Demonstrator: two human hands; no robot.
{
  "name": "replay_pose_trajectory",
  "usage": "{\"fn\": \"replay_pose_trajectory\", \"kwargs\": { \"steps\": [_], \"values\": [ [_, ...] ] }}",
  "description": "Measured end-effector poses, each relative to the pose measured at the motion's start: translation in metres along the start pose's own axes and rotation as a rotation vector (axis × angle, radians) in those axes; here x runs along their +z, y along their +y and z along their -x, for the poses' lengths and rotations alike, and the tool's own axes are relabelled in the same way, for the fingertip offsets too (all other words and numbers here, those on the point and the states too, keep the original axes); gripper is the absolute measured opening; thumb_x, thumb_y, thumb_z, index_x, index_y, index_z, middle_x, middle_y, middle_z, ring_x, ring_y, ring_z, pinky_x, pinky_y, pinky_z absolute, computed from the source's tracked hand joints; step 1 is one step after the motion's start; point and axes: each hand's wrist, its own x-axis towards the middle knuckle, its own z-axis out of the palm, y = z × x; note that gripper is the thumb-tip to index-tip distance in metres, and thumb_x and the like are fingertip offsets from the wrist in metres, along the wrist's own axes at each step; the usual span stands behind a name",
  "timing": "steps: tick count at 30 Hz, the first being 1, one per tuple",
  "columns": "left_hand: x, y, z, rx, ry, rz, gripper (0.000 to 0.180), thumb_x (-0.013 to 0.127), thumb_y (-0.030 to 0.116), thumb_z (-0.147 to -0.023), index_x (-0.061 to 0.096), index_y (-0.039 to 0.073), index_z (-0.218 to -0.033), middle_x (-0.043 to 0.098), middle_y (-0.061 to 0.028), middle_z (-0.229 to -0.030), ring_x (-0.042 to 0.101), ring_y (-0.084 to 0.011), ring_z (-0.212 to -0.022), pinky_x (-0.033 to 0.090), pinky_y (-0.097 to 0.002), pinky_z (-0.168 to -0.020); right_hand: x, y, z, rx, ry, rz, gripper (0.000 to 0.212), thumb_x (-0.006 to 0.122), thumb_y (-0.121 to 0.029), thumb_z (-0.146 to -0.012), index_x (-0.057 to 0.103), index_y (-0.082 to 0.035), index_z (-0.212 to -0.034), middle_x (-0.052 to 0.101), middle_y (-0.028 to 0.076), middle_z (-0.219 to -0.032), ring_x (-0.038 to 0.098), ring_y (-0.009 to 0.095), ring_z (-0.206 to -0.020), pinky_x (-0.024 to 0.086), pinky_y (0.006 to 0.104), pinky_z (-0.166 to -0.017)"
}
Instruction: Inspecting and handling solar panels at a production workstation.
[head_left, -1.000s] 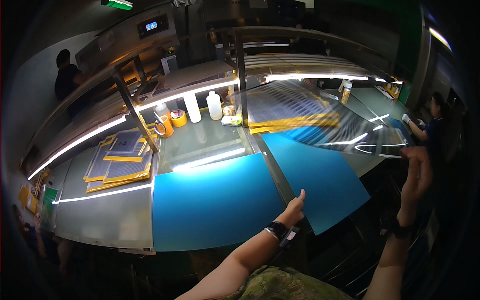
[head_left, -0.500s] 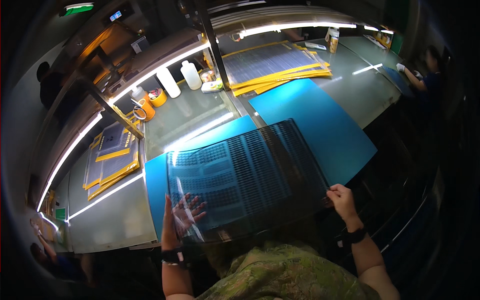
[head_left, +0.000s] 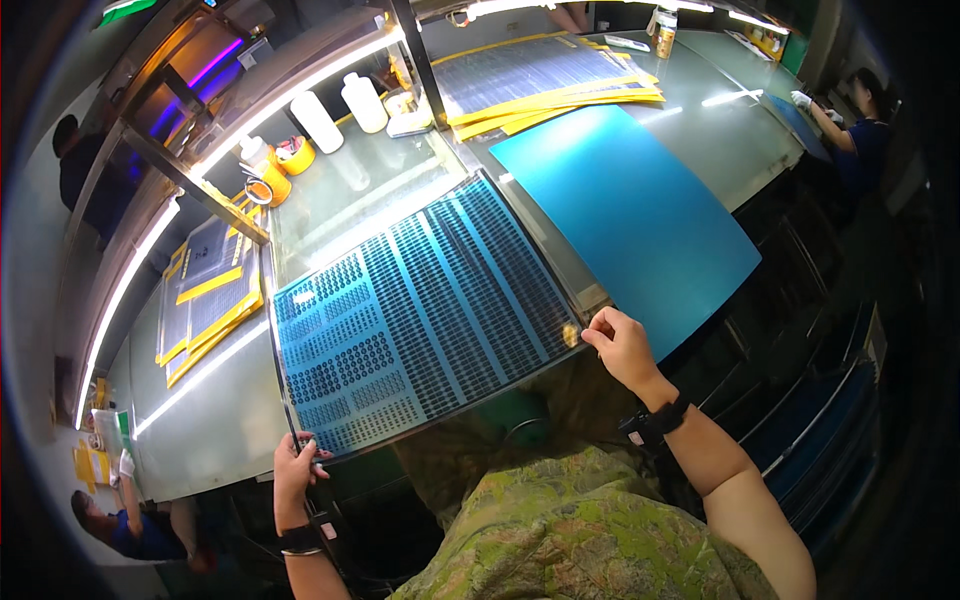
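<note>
A clear film (head_left: 425, 310) printed with rows of dark patterns lies over a blue sheet at the near edge of the table; the blue shows through it. My left hand (head_left: 296, 468) is closed on the film's near left corner, thumb on top. At its near right corner, my right hand (head_left: 622, 345) has thumb and fingers pinched together on the film's edge. To the right rests a second, bare blue sheet (head_left: 640, 215), its near corner reaching past the table edge.
Yellow-edged films lie stacked at the back (head_left: 545, 75) and on the left (head_left: 215, 290). White bottles (head_left: 318, 122) and orange tape rolls (head_left: 270, 185) stand under the lit shelf frame (head_left: 300, 95). Co-workers are at the far right (head_left: 865, 130) and lower left (head_left: 130, 520).
The film has come down from a raised, tilted position to lie over the blue sheet. My left hand, spread behind the film before, now grips its corner. My right hand has moved left.
</note>
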Motion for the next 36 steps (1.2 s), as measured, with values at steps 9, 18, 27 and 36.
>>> {"fn": "replay_pose_trajectory", "kwargs": {
  "steps": [9, 18, 27, 36],
  "values": [
    [0.012, -0.041, -0.015, 0.107, 0.3, 0.176, 0.011, 0.059, 0.011, -0.089, 0.053, 0.001, -0.089, 0.061, -0.0054, -0.072, 0.051, -0.0073, -0.047, 0.039, -0.0184, -0.042, 0.009, 0.016, 0.001, -0.124, 0.06, 0.12, 0.018, 0.066, -0.007, -0.078, 0.05, -0.002, -0.074, 0.054, 0.009, -0.069, 0.054, 0.024, -0.061, 0.043, 0.0343, -0.058],
    [0.017, -0.06, -0.004, 0.229, 0.54, 0.38, 0.01, 0.057, 0.006, -0.089, 0.055, -0.001, -0.095, 0.061, -0.0072, -0.075, 0.057, -0.01, -0.056, 0.045, -0.02, -0.048, 0.022, 0.016, 0.003, -0.003, 0.048, -0.087, 0.015, 0.063, -0.004, -0.079, 0.048, -0.001, -0.075, 0.052, 0.008, -0.06, 0.052, 0.016, -0.054, 0.043, 0.0306, -0.054],
    [0.035, -0.077, -0.018, 0.444, 0.838, -0.093, 0.014, 0.074, 0.008, -0.073, 0.07, 0.003, -0.086, 0.053, -0.0057, -0.078, 0.053, -0.0184, -0.072, 0.044, -0.0287, -0.067, 0.013, 0.032, 0.011, 0.045, -0.015, -0.137, 0.013, 0.053, -0.003, -0.088, 0.044, -0.006, -0.08, 0.044, -0.001, -0.066, 0.045, 0.007, -0.054, 0.037, 0.0206, -0.046],
    [0.046, -0.091, -0.011, 0.426, 0.986, -0.149, 0.016, 0.073, 0.011, -0.075, 0.071, 0.003, -0.088, 0.051, -0.005, -0.077, 0.05, -0.0195, -0.073, 0.044, -0.0305, -0.069, 0.024, 0.031, 0.003, 0.027, -0.051, -0.127, 0.014, 0.052, -0.003, -0.089, 0.042, -0.007, -0.081, 0.042, -0.002, -0.068, 0.044, 0.006, -0.055, 0.038, 0.0191, -0.048]
  ]
}}
